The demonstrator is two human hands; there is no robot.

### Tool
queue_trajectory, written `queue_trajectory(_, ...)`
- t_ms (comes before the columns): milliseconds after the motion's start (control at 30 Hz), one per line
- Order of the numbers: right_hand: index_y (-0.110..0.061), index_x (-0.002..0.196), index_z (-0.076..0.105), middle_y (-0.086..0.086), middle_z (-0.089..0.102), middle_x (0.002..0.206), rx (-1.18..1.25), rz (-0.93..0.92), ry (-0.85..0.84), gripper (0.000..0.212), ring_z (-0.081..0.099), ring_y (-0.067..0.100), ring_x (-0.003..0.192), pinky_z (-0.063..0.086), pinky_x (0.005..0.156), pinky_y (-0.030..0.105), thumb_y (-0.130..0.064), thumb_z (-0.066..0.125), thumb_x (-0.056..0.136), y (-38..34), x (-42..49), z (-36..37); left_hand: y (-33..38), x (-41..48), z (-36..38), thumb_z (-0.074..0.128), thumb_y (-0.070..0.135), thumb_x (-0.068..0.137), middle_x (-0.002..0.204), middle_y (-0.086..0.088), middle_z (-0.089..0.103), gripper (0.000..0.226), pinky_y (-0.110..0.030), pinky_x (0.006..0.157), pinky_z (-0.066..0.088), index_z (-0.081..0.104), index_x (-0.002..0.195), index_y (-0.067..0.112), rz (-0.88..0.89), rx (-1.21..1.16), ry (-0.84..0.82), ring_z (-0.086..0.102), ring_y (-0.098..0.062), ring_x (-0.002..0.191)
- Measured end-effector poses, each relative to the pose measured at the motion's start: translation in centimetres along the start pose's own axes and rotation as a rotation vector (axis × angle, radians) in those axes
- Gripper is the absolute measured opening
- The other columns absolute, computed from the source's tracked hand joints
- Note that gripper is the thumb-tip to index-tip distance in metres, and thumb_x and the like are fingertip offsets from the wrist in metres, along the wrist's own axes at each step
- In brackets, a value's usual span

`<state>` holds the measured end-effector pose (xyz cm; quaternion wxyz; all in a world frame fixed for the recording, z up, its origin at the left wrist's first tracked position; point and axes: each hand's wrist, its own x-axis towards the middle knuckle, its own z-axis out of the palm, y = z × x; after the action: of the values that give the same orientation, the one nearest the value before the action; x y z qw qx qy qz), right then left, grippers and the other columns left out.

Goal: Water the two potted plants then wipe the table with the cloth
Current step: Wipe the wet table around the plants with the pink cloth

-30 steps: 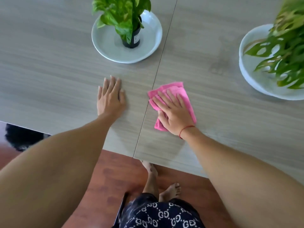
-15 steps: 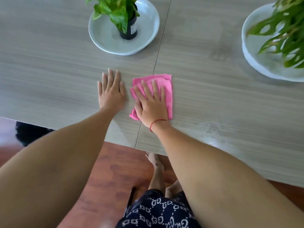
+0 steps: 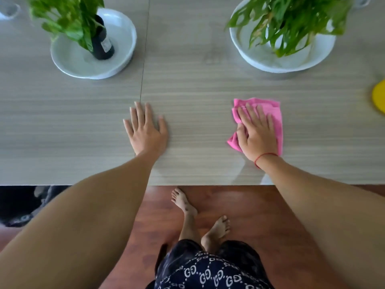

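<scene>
A pink cloth (image 3: 275, 113) lies crumpled on the grey wood-grain table (image 3: 198, 90), and my right hand (image 3: 257, 134) presses flat on top of it. My left hand (image 3: 145, 130) rests palm down on the bare table, fingers spread, holding nothing. At the back left a leafy plant in a black pot (image 3: 102, 44) stands in a white bowl (image 3: 125, 24). At the back right a second plant (image 3: 291, 19) with long narrow leaves stands in a larger white bowl (image 3: 260, 59); its pot is hidden by the leaves.
A yellow object (image 3: 379, 97) shows at the right edge of the table. A clear glass item (image 3: 9, 10) sits at the far left corner. The table's front edge runs just above my bare feet (image 3: 200, 215) on the red-brown floor. A seam (image 3: 143, 65) splits the tabletop.
My right hand has slid the pink cloth to the right, away from the left hand. The left hand stays planted. The view has shifted so both plants are in sight.
</scene>
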<state>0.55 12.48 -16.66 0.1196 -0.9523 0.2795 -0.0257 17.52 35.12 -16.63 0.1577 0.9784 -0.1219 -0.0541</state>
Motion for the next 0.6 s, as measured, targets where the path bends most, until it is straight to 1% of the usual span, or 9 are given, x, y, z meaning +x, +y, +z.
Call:
queue_trajectory(100,-0.032,0.147,0.029,-0.003,0.022,0.159,-0.019,0.148,0.01,0.056,0.015,0.025,0.148,0.009,0.12,0.052,-0.041,0.021,0.092,-0.2,0.4,-0.1,0.0,0.1,0.2,0.03,0.044,0.099,0.163,0.0,0.004,0.061,-0.043,0.121,-0.005,0.016,0.155,0.023,0.011,-0.003,0.01,-0.003,-0.017,0.15)
queue_trajectory(167,-0.034,0.15,0.018,0.0,0.009,0.161,-0.002,0.27,-0.013,0.053,0.003,0.033,0.148,0.001,0.119,0.057,-0.04,0.025,0.097,-3.5,1.3,0.8,-0.1,0.0,0.4,0.029,0.043,0.099,0.163,0.0,0.003,0.061,-0.043,0.121,-0.005,0.015,0.155,0.024,0.007,-0.006,0.013,-0.003,-0.017,0.15)
queue_trajectory(200,-0.034,0.151,0.013,0.001,0.004,0.162,0.012,0.283,-0.021,0.054,-0.002,0.037,0.148,-0.002,0.118,0.059,-0.041,0.026,0.099,-5.6,1.7,1.3,-0.2,-0.1,0.5,0.029,0.043,0.099,0.163,0.001,0.003,0.06,-0.042,0.121,-0.005,0.015,0.155,0.024,0.008,-0.005,0.016,-0.003,-0.016,0.15)
queue_trajectory(233,-0.035,0.151,0.009,0.001,0.0,0.162,0.024,0.252,-0.037,0.054,-0.005,0.038,0.147,-0.003,0.117,0.06,-0.042,0.025,0.099,-7.7,1.9,1.8,-0.2,0.0,0.5,0.03,0.042,0.099,0.163,0.001,0.003,0.06,-0.042,0.121,-0.005,0.015,0.155,0.024,0.01,-0.007,0.02,-0.003,-0.016,0.15)
queue_trajectory(333,-0.036,0.151,0.006,0.0,-0.004,0.161,0.004,0.032,-0.122,0.054,-0.01,0.037,0.147,-0.004,0.117,0.06,-0.044,0.022,0.1,-12.7,1.4,3.0,-0.3,0.1,0.4,0.033,0.04,0.099,0.163,0.001,0.005,0.06,-0.041,0.121,-0.006,0.018,0.154,0.024,0.009,-0.015,0.034,-0.002,-0.016,0.15)
queue_trajectory(400,-0.035,0.15,0.017,0.0,0.005,0.162,0.009,-0.064,-0.135,0.053,-0.003,0.035,0.148,-0.002,0.118,0.058,-0.042,0.023,0.098,-13.4,0.9,3.1,-0.2,0.2,0.5,0.033,0.04,0.099,0.163,0.0,0.005,0.06,-0.04,0.121,-0.006,0.018,0.154,0.024,0.007,-0.019,0.037,-0.001,-0.016,0.15)
queue_trajectory(500,-0.032,0.145,0.037,-0.001,0.026,0.157,0.051,-0.231,-0.12,0.054,0.012,0.032,0.148,0.005,0.12,0.055,-0.041,0.023,0.093,-11.4,-0.5,2.9,-0.1,0.2,0.3,0.031,0.041,0.1,0.163,0.0,0.003,0.06,-0.041,0.12,-0.006,0.015,0.155,0.024,0.003,-0.007,0.012,-0.003,-0.016,0.15)
queue_trajectory(567,-0.03,0.142,0.041,-0.003,0.032,0.155,0.048,-0.336,-0.11,0.051,0.018,0.028,0.147,0.006,0.12,0.049,-0.039,0.028,0.094,-9.2,-1.7,2.7,0.2,0.2,0.0,0.032,0.039,0.1,0.163,-0.001,0.003,0.06,-0.043,0.12,-0.006,0.015,0.155,0.023,-0.017,-0.006,-0.007,-0.003,-0.017,0.15)
queue_trajectory(600,-0.029,0.142,0.042,-0.004,0.034,0.154,0.05,-0.356,-0.1,0.051,0.021,0.025,0.147,0.006,0.12,0.047,-0.038,0.03,0.094,-8.2,-2.0,2.4,0.5,0.2,-0.2,0.033,0.037,0.1,0.163,-0.002,0.004,0.06,-0.044,0.12,-0.007,0.016,0.155,0.021,-0.04,-0.011,-0.013,-0.002,-0.018,0.15)
